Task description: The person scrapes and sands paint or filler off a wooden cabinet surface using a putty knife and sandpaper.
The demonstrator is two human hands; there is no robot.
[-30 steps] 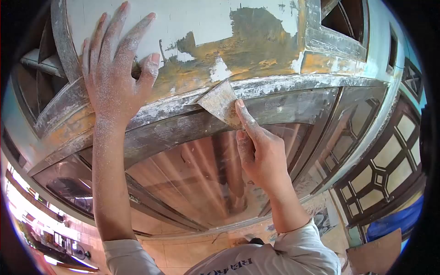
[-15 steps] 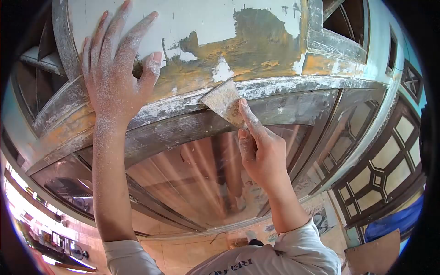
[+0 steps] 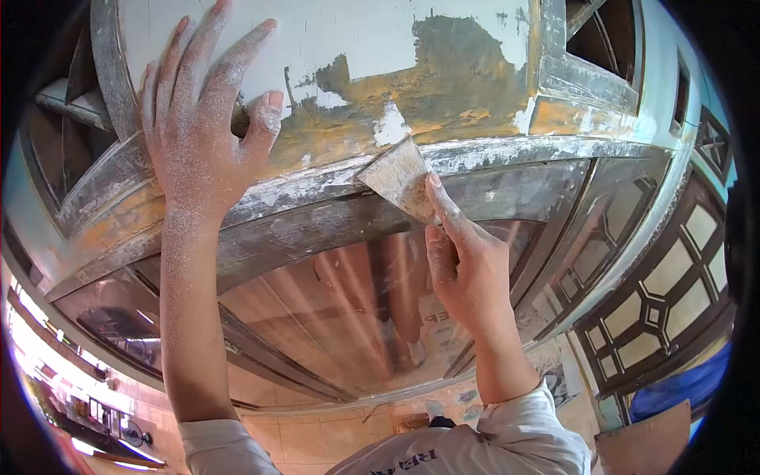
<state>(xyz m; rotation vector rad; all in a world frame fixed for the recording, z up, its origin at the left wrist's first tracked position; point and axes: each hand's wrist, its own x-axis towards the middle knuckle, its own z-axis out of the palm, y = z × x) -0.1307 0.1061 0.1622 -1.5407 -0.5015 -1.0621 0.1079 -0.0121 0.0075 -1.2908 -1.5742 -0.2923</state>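
Note:
Dusted with white powder, my left hand [image 3: 202,131] lies with fingers spread on the panel [image 3: 332,36], whose white paint is partly gone. My right hand [image 3: 467,261] grips a putty knife [image 3: 398,178], its handle hidden inside my fingers and my index finger along the blade. The blade's edge rests at the worn white-and-grey moulding [image 3: 475,154] below the panel. Just above the blade is a white patch [image 3: 389,125] on the bare, orange-brown strip. Under the moulding run dark wood and glass panes [image 3: 356,297].
A dark lattice door [image 3: 657,293] stands at the right, with blue cloth [image 3: 681,384] and a brown board [image 3: 645,439] below it. Openings with dark slats flank the panel. Tiled floor [image 3: 317,439] shows beneath, and a fan [image 3: 134,431] at lower left.
My right hand and the putty knife have shifted slightly right along the moulding. My left hand stays spread on the panel. The view has moved a little.

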